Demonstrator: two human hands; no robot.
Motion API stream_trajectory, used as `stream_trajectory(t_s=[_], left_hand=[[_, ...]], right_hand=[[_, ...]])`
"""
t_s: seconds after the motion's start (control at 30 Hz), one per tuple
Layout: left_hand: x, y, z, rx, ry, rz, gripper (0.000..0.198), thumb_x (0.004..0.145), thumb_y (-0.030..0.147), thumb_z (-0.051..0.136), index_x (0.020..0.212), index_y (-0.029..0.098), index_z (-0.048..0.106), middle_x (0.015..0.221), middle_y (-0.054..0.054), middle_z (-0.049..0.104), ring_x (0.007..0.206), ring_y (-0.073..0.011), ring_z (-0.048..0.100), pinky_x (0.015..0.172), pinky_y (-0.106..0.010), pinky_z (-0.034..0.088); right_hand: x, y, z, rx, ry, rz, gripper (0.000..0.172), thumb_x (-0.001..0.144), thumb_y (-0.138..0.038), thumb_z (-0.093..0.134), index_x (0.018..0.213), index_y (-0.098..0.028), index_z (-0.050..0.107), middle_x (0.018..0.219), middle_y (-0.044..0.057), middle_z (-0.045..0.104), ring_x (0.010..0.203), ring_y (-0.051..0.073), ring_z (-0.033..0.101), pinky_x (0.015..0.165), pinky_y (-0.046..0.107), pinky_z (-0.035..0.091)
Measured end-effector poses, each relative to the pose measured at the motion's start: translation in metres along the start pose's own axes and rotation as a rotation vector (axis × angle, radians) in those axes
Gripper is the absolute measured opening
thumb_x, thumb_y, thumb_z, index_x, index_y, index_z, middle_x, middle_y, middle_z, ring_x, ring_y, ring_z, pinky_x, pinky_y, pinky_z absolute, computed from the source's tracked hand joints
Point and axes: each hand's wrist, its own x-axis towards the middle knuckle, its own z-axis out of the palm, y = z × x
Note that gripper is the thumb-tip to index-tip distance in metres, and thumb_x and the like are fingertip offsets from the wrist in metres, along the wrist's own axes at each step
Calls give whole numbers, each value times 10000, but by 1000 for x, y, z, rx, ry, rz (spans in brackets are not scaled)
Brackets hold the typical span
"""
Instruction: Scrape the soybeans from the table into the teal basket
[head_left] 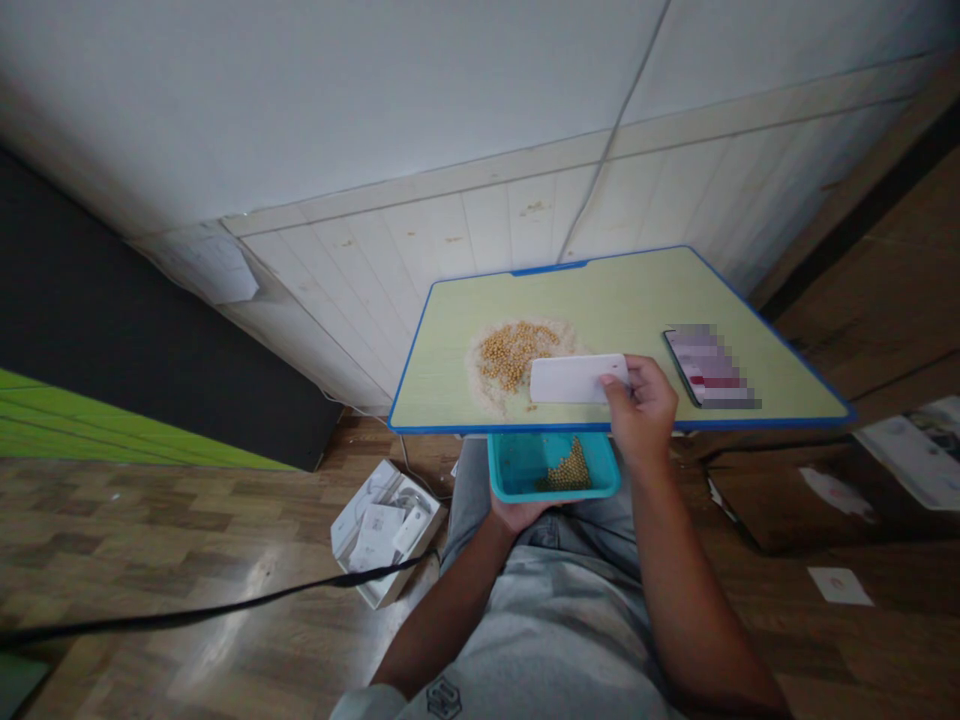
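My right hand pinches a white card between thumb and fingers, low over the tabletop. At the card's left end lies a pile of soybeans, ringed by pale grains that look like rice. Below the table's front edge, a turquoise plastic tray rests on my left hand, which grips it from underneath; most of those fingers are hidden. Inside the tray, more soybeans are heaped toward the right.
The folding table has a pale green top and blue edging. A phone lies on its right side. On the floor stand an open white box at left and a brown cardboard box at right. A black strap crosses the lower left.
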Motion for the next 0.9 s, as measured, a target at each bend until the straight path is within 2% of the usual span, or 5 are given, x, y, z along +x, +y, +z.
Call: stream_trajectory(t_s=[0.2,0.43,0.57,0.77,0.9], left_hand=[[-7,3,10,-68,33,-21,837,1044,771,333,1443,208,807,1746,-162,641,1640,-544,517,1402,-795,260],[-6,3,12,-19,31,-7,780,996,754,455,1439,227,820,1728,-167,659,1628,-548,524,1366,-771,339],[-4,3,9,-49,14,-29,868,1048,795,275,1496,226,753,1743,-171,643,1636,-523,534,1409,-801,223],[-7,5,12,-80,47,-51,942,1078,790,150,1594,187,655,1828,-178,539,1694,-531,455,1430,-790,154],[-6,4,10,-69,64,-50,984,1058,826,154,1655,207,632,1802,-165,578,1765,-516,343,1441,-778,157]], right_hand=[[-5,-2,6,-1,-63,8,202,853,-398,795,972,-244,741,889,12,807,839,242,753,746,334,579],[-6,-3,7,31,-81,29,217,836,-417,805,951,-247,731,885,13,805,834,240,748,741,331,580],[-6,-3,6,52,-98,65,222,801,-406,817,926,-247,725,838,-3,786,776,222,718,689,305,542],[-6,-4,5,85,-115,109,235,758,-406,826,889,-243,719,780,-19,761,701,206,675,627,282,488],[-5,-4,4,79,-60,87,218,773,-385,825,905,-235,738,823,-6,784,743,213,706,673,295,516]])
